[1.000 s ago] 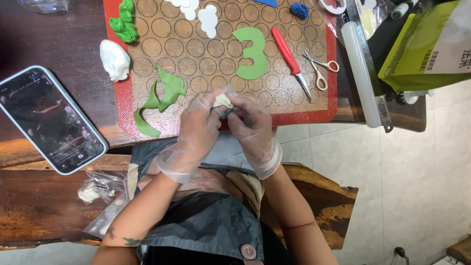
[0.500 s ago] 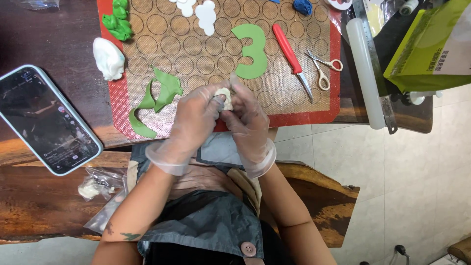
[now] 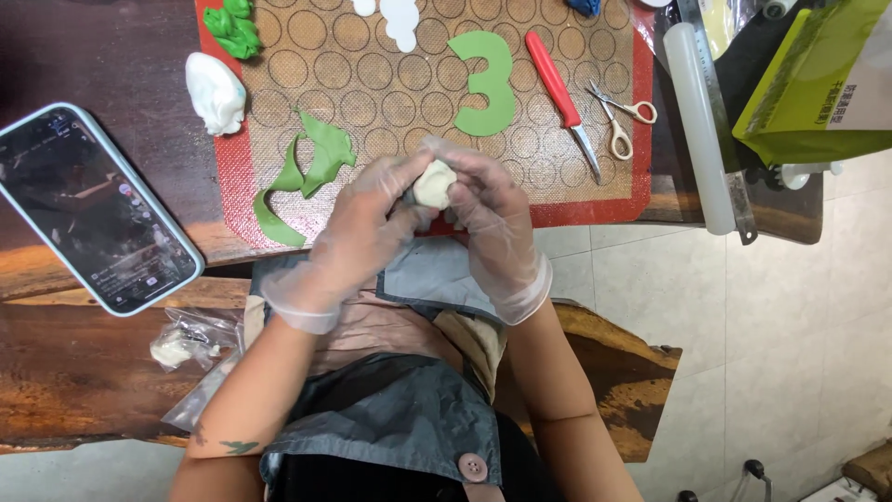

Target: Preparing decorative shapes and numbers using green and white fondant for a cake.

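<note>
both gloved hands meet just above the near edge of the baking mat [image 3: 576, 200], sharing one small lump of white dough [image 3: 434, 182]. the left hand [image 3: 367, 228] cups it from below and the side, fingers curled around it; the right hand [image 3: 488, 218] grasps it from the other side, thumb and fingertips pressing into the top. so both hands are closed on the same lump, held in the air and not resting on the counter [image 3: 121, 65].

beyond the right hand's fingertips lies a flat green cut-out numeral [image 3: 485, 84], and further out to its right a red-handled knife [image 3: 557, 88] and small scissors [image 3: 618, 116], then a clear rolling pin [image 3: 697, 130]. just beside the left hand's knuckles sits a curled green offcut strip [image 3: 302, 177]. well out past the left hand are a bigger white dough lump [image 3: 216, 91], a knot of green dough [image 3: 234, 26], and a phone [image 3: 93, 209] on the counter.

to knead well here, i'd judge it best to keep pressure even, turning the lump between the palms so it warms and smooths without cracks, and to keep it over the mat, clear of the green scraps so no colour smears in.
</note>
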